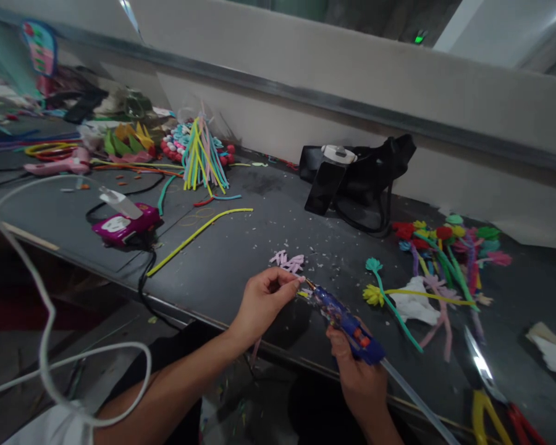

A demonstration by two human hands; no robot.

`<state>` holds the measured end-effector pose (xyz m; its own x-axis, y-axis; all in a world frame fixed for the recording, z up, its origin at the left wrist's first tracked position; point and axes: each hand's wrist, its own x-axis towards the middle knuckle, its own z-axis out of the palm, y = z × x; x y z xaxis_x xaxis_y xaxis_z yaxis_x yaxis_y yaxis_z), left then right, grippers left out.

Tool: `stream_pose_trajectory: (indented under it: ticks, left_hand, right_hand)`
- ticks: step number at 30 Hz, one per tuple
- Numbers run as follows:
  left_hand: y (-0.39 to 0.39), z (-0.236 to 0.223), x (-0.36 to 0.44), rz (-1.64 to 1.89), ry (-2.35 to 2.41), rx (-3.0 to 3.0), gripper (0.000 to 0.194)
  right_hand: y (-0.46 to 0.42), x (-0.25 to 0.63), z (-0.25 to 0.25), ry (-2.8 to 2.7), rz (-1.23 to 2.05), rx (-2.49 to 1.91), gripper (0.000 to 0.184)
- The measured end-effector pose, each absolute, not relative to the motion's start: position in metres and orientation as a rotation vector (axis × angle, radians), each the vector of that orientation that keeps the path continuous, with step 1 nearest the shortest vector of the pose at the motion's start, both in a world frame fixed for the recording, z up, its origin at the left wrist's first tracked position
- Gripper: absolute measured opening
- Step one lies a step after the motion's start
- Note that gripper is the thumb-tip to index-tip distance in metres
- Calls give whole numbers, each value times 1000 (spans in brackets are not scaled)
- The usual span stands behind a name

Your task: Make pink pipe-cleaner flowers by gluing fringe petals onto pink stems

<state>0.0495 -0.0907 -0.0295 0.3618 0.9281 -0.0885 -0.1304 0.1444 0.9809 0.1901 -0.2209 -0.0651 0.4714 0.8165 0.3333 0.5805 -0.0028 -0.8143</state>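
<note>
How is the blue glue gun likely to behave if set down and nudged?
The blue glue gun seems rigid, judging by its hard-looking casing. The long glue stick jutting from its rear might swing round and could make balance awkward.

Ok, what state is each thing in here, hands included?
Left hand: pinching a pale strip
Right hand: wrapped around the blue glue gun
Blue glue gun: held, nozzle at the left fingertips; heat can't be told
Glue stick: protruding from the gun's rear
White plug: in the magenta power block
Yellow strip: loose, bent
Scissors: lying down, partly out of frame
Black bag: slumped
</note>
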Motion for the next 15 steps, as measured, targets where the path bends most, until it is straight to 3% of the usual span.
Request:
stream_pose_trajectory:
  ticks: [8,12,15]
  left_hand:
    - [-92,-23,46,861,859,1012,27]
    - [-89,-21,42,898,818,939,26]
    - [-83,-20,37,948,788,890,25]
  right_hand:
    - [-228,199,-46,-1187,130,-1751,27]
    - [-223,218,-36,-1354,-179,-1911,38]
    - [-219,231,-39,-1485,-207,-2045,44]
